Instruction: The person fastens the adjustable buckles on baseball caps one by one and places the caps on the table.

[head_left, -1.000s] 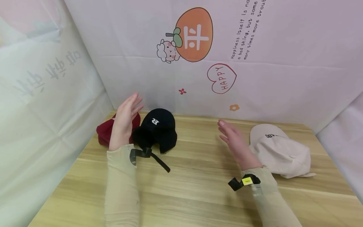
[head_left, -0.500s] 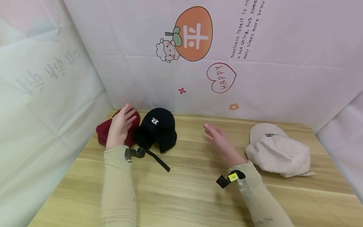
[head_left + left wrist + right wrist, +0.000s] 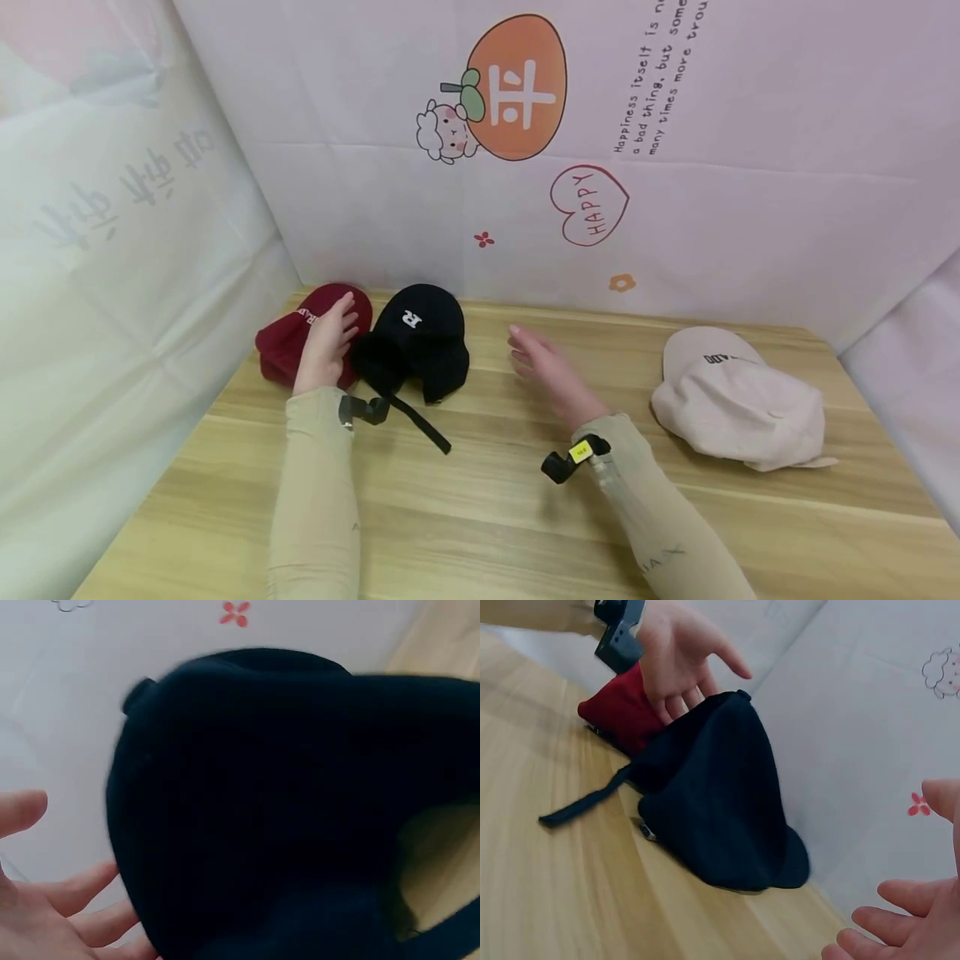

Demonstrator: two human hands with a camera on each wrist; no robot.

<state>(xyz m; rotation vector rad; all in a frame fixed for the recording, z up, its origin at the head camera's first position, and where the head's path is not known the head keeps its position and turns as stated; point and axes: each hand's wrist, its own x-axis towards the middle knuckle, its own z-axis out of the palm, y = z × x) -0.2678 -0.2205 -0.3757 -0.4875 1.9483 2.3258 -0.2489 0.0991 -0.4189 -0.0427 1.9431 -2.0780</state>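
A black baseball cap (image 3: 431,342) with a white letter R sits at the back of the wooden table, its strap trailing toward the front. My left hand (image 3: 327,342) is between it and a dark red cap (image 3: 281,346), fingers extended, overlapping the red cap in the head view. In the left wrist view the black cap (image 3: 262,802) fills most of the picture, with my fingertips right at its edge. To the right of the black cap, my right hand (image 3: 551,371) is held with fingers straight and nothing in it. The right wrist view shows the black cap (image 3: 712,795) between both hands.
A cream cap (image 3: 738,404) with dark lettering lies at the right of the wooden table (image 3: 450,517). White printed cloth (image 3: 360,208) hangs behind the table, with more cloth along the left and right sides.
My right hand has moved left, away from the cream cap and toward the black cap. My left hand has come lower, beside the black cap. The caps have stayed put.
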